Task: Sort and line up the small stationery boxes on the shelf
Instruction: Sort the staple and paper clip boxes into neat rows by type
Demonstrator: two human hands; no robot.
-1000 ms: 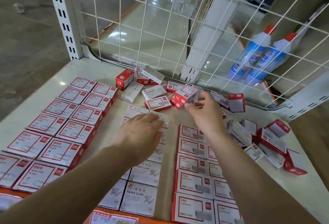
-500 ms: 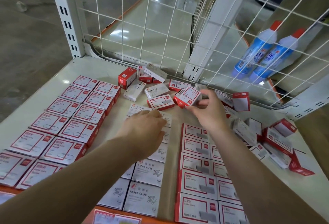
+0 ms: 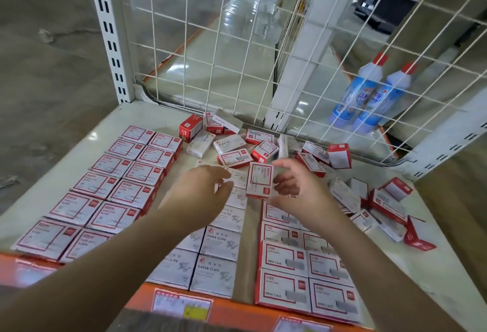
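Note:
My right hand (image 3: 295, 186) pinches a small red-and-white box (image 3: 259, 180) and holds it upright above the shelf's middle. Just left of that box, my left hand (image 3: 203, 192) hovers with its fingers relaxed, holding nothing. Two neat columns of red-framed clip boxes (image 3: 110, 186) lie on the left. White paper-clip boxes (image 3: 218, 250) run down the centre under my left arm. Red-framed staple boxes (image 3: 303, 265) are lined up at the right front. An unsorted heap of boxes (image 3: 226, 141) lies at the back.
More jumbled boxes (image 3: 382, 207) lie at the right. A white wire mesh wall (image 3: 210, 49) closes the back and right side, with two blue bottles (image 3: 369, 97) behind it. The cream shelf (image 3: 147, 115) ends in an orange front rail (image 3: 226, 313) with price labels.
My right hand lifted a red-and-white box out of the back heap and brought it toward me. My left hand rose off the white boxes toward it.

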